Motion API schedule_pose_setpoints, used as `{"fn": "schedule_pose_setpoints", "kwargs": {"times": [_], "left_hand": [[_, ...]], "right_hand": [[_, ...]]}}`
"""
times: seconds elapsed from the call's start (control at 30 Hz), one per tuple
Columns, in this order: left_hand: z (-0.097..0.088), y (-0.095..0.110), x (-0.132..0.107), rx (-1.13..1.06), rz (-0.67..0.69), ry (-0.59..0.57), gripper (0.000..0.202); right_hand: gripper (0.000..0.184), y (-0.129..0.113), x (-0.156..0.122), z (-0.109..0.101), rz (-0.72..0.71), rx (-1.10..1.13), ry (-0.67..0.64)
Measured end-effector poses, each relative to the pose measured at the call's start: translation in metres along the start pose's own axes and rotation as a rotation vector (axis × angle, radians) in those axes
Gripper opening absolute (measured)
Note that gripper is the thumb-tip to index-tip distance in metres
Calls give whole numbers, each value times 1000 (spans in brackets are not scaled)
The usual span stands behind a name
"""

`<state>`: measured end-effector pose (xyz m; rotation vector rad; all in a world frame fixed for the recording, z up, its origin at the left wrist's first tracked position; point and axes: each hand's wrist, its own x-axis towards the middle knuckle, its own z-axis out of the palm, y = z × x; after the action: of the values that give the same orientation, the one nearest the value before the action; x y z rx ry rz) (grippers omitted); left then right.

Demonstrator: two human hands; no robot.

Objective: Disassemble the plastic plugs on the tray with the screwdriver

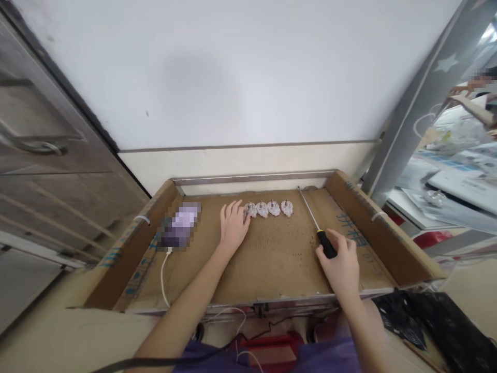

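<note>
Several small whitish plug-like pieces (274,208) with metal pins pointing up stand in a row on the cardboard (272,259). My left hand (234,225) rests at the left end of this row, fingers spread on the cardboard. Its thumb and index finger are beside the leftmost piece (251,209) and partly hide it; whether they press on it I cannot tell. To the right, my right hand (341,261) is closed round the black handle of a screwdriver (310,210). The metal shaft lies toward the back edge, tip away from me.
Cardboard walls (373,228) border the work surface left and right. A blurred-out phone (180,225) with a white cable (162,277) lies at left. Behind is a white panel (248,77); a grey post (415,98) stands right. Black plastic (435,321) lies lower right.
</note>
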<state>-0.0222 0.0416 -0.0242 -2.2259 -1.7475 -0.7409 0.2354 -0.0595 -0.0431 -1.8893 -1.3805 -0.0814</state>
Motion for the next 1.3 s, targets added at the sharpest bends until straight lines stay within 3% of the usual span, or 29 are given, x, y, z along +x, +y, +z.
{"fn": "schedule_pose_setpoints", "kwargs": {"times": [0.23, 0.47, 0.67, 0.77, 0.97, 1.1, 1.17, 1.3], "left_hand": [[-2, 4, 7, -5, 64, -36, 22], [-6, 25, 28, 57, 273, -120, 21], [13, 57, 28, -112, 341, -230, 29], [15, 64, 25, -234, 314, -227, 33], [-1, 31, 18, -373, 77, -168, 35], [-14, 7, 7, -423, -38, -182, 29], [-19, 3, 2, -426, -59, -215, 25], [-22, 10, -3, -380, -58, -232, 30]], "right_hand": [[40, -2, -14, 3, -139, -102, -45], [39, -6, -21, -5, -259, -47, -30], [37, 0, -41, -28, -292, -64, -56], [39, 11, -41, -36, -266, -107, -71], [40, 6, -36, -39, -248, -110, -62], [36, -16, -36, -52, -158, -27, 87], [36, -24, -31, -64, -148, 54, 159], [37, -35, -1, -93, -262, 141, 228]]}}
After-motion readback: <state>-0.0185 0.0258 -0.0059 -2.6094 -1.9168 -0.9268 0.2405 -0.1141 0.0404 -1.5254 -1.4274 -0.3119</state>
